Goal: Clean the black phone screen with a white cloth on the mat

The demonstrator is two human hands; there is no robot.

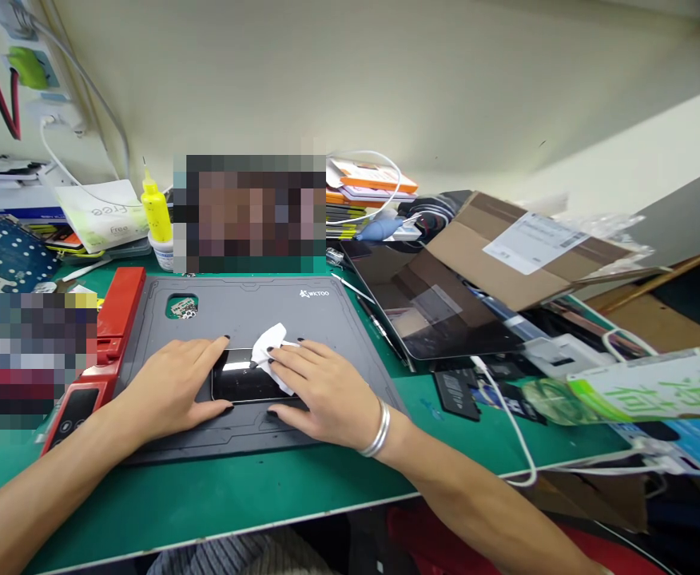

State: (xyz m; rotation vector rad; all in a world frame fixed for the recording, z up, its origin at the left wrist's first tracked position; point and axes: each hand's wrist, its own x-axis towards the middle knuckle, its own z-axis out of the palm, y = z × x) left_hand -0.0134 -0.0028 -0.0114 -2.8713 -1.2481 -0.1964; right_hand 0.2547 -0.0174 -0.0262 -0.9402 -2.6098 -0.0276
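Note:
A black phone [239, 382] lies screen up on a dark grey work mat [254, 307]. My left hand [173, 387] rests flat against the phone's left end, forefinger along its far edge and thumb at its near edge, steadying it. My right hand [317, 391] lies on the phone's right half, its fingers pressing a white wipe [269, 345] against the glass. A silver bangle [379, 427] sits on my right wrist.
A red tool case [110, 335] lies left of the mat. A yellow bottle [157, 209] stands behind it. A dark tablet [427, 311], a cardboard box [506, 251], white cables [509, 423] and packets crowd the right. The green bench edge [236, 519] runs in front.

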